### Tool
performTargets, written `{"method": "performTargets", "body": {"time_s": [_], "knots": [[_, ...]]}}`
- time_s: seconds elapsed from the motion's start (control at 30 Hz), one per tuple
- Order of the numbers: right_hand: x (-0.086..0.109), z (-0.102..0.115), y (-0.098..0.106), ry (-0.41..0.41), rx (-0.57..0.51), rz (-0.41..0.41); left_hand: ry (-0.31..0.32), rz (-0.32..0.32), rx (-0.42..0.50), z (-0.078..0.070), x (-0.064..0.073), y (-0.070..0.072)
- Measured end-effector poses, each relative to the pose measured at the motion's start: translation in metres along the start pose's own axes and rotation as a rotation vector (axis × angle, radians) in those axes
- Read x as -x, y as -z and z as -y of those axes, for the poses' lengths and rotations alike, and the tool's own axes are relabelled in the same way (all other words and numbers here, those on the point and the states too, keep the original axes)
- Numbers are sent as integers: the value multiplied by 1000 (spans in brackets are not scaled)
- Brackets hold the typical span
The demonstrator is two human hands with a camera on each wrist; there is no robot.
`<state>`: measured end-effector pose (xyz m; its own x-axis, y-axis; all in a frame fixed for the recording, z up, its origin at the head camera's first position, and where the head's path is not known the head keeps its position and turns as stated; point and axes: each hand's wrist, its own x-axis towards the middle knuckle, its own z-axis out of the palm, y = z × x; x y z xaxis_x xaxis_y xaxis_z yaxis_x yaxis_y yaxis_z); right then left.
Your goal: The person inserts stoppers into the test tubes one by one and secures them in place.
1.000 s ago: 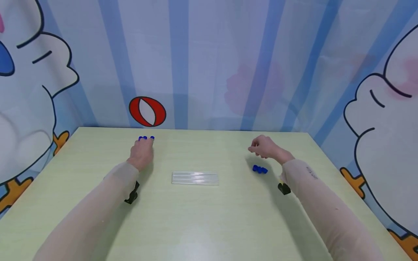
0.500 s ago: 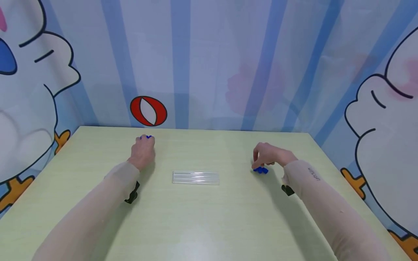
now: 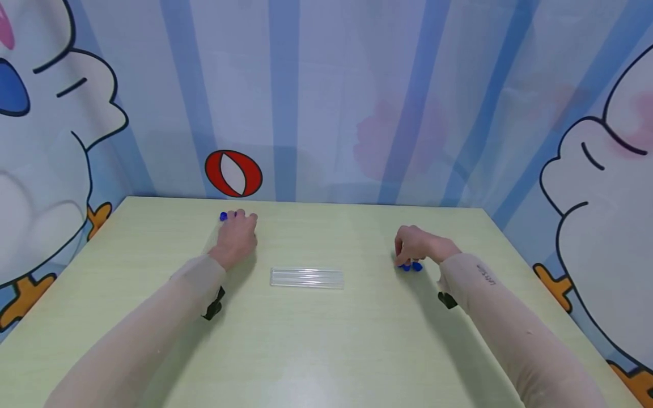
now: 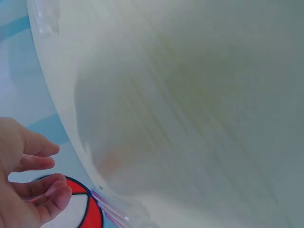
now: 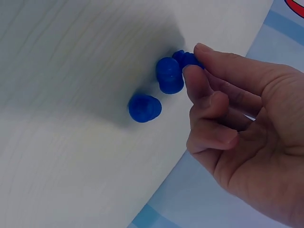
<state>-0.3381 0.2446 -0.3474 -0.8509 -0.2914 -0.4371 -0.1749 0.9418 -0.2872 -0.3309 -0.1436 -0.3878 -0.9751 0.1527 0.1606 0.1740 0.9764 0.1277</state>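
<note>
Blue, glossy, rounded piece (image 5: 191, 60), right of centre in the head view, is pinched by the right hand (image 3: 420, 242); two similar blue pieces (image 5: 169, 75) lie beside it. Upper left, the left hand (image 3: 237, 238), fingers loosely bent, visibly holding nothing, adjoins another blue piece (image 3: 223, 216). Clear ridged plastic tray (image 3: 306, 278) lies centrally.

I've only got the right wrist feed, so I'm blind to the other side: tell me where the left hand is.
Observer: The left hand is near the far edge of the table, left of the middle.
Operator: Say what shows beside it.
Observer: A small blue piece, just left of its fingertips; I can't tell if they touch.
Operator: Now tell me what lies between it and the right hand.
Observer: Sideways between them, a clear ridged item lies on the table, nearer the head camera than either hand.
</note>
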Motion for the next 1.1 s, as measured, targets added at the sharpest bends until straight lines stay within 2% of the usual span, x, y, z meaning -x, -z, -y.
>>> {"method": "performTargets", "body": {"time_s": [0.17, 0.37, 0.6, 0.7, 0.8, 1.03, 1.1], "knots": [[1, 0, -2, 26, -8, -9, -54, 3, 26, -16, 2, -1], [3, 0, -3, 32, -10, -12, -138, -9, 7, -34, 6, -1], [3, 1, -4, 22, -5, -9, -200, -21, -17, -46, 9, -2], [3, 1, -3, 19, -6, -13, -225, 7, 11, -51, 10, -2], [3, 1, -3, 25, -6, -13, -285, 42, 74, -54, 13, -3], [5, 2, -4, 35, -14, -13, -497, 177, 203, -62, 17, -12], [4, 1, -4, 31, -15, -17, -537, 209, 222, -63, 19, -14]]}}
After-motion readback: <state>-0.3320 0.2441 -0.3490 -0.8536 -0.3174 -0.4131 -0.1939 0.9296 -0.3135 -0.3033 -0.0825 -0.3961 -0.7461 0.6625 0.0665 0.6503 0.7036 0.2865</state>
